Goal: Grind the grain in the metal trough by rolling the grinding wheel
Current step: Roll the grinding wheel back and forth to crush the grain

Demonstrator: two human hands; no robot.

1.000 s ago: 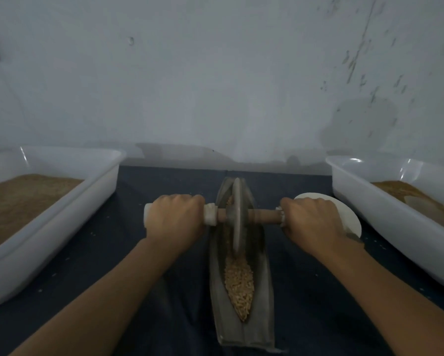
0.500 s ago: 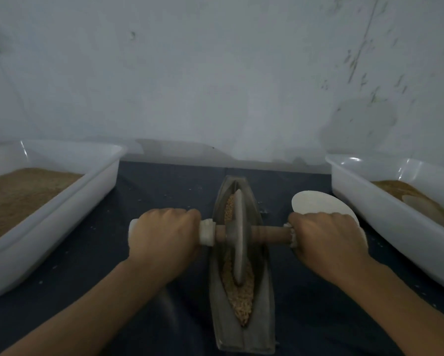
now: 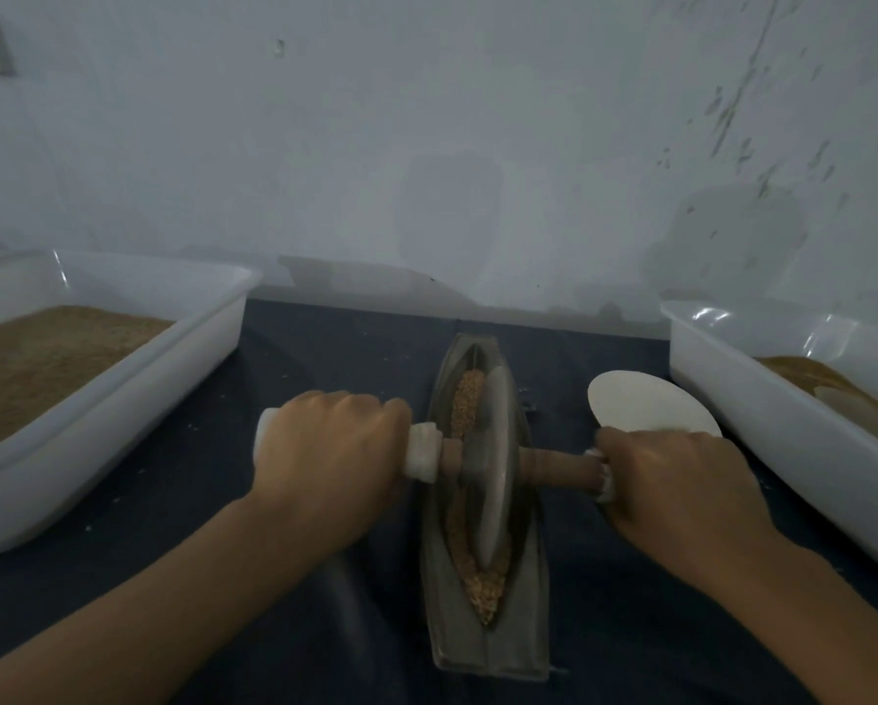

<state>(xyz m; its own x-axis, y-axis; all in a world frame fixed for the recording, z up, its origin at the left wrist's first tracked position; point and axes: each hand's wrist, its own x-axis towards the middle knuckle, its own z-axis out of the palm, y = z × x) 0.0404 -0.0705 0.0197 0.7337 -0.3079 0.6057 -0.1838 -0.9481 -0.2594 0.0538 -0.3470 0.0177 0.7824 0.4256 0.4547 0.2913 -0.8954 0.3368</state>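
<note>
Head view. I am mid-stroke in the grinding step: the wheel (image 3: 493, 465) stands on edge inside the trough (image 3: 485, 648), about midway along it, with grain (image 3: 465, 404) showing beyond the wheel and more grain at the trough's near tip. My left hand (image 3: 332, 452) is clenched round the white grip left of the trough; my right hand (image 3: 673, 480) is clenched round the grip on the axle (image 3: 554, 468) right of the trough. The trough's long axis runs from me toward the wall, its far end leaning slightly left; the axle lies across it, tilted a little. As I judge it, the next move calls for even pressure from both hands and a roll along the trough, keeping the wheel in its groove.
</note>
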